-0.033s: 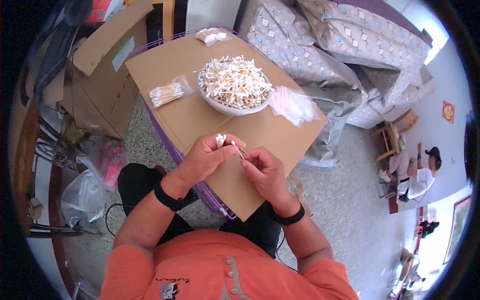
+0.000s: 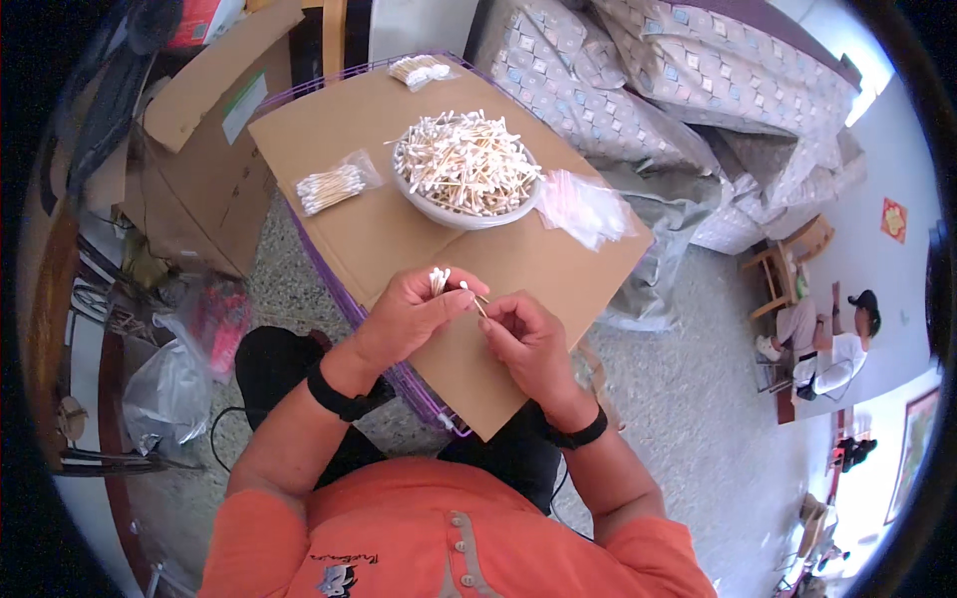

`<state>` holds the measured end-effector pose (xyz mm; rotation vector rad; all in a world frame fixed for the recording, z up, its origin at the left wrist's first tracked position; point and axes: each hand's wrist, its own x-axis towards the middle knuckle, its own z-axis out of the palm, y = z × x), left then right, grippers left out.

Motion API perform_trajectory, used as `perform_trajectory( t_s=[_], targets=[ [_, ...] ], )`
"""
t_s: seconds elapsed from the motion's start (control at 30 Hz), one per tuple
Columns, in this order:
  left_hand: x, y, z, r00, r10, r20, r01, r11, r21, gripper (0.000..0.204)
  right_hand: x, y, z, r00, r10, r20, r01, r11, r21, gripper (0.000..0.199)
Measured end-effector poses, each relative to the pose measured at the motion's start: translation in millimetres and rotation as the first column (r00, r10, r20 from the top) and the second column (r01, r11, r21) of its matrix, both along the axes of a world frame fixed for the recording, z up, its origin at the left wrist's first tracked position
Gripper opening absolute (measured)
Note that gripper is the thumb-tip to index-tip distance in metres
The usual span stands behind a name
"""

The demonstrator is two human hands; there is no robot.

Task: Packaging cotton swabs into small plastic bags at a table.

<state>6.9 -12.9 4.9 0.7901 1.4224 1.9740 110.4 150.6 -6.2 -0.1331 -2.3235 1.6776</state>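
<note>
Cotton swabs [image 2: 439, 280], a small bunch with white tips up, stand pinched in the left hand [image 2: 411, 314] at the centre of the frame, above the near part of a cardboard sheet [image 2: 399, 229] that serves as a work top. The left hand is clenched around the bunch, thumb across the sticks. Just beside it, the right hand [image 2: 525, 339] grasps a single swab [image 2: 473, 295] between thumb and forefinger, its tip angled toward the bunch and nearly touching it.

To do this well, the tips should probably be kept level, so the loose stick slides in parallel with the rest; a light squeeze from the left thumb would keep the bunch from fanning.

Higher on the sheet, a white bowl [image 2: 461, 212] is heaped with loose swabs. Left of it lies a filled clear bag [image 2: 334, 185], and another filled bag [image 2: 419, 70] sits at the far edge. Right of the bowl is a pile of empty clear bags [image 2: 588, 207]. An open cardboard box [image 2: 204, 179] stands at upper left, patterned bedding [image 2: 678, 70] at upper right.
</note>
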Motion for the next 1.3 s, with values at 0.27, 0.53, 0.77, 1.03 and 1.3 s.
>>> perform_trajectory(
  t_s=[0.27,0.53,0.77,1.03,1.3],
  targets=[
    [2.4,3.0,-0.8,0.997,0.045,-0.063,-0.046,0.999,-0.010,0.012,0.8,-4.6,-4.7,0.991,-0.100,-0.093,0.080,0.976,-0.200,0.008],
    [0.5,4.6,-3.5,0.979,0.039,-0.198,-0.045,0.999,-0.025,0.012,7.4,-2.0,0.0,0.989,-0.088,-0.115,0.046,0.946,-0.322,0.011],
    [1.8,10.0,-1.6,0.830,-0.017,-0.558,-0.113,0.974,-0.197,0.009,10.9,-1.0,-0.6,0.976,-0.080,-0.200,-0.005,0.919,-0.394,0.009],
    [4.8,9.3,3.2,0.879,-0.055,-0.474,-0.083,0.961,-0.264,0.007,7.4,1.3,-2.9,0.979,-0.009,-0.205,-0.046,0.964,-0.263,0.004],
    [1.8,6.0,4.5,0.992,0.009,-0.127,-0.014,0.999,-0.043,0.016,6.8,-7.5,6.8,0.997,0.071,-0.032,-0.072,0.997,-0.026,0.011]
  ],
)
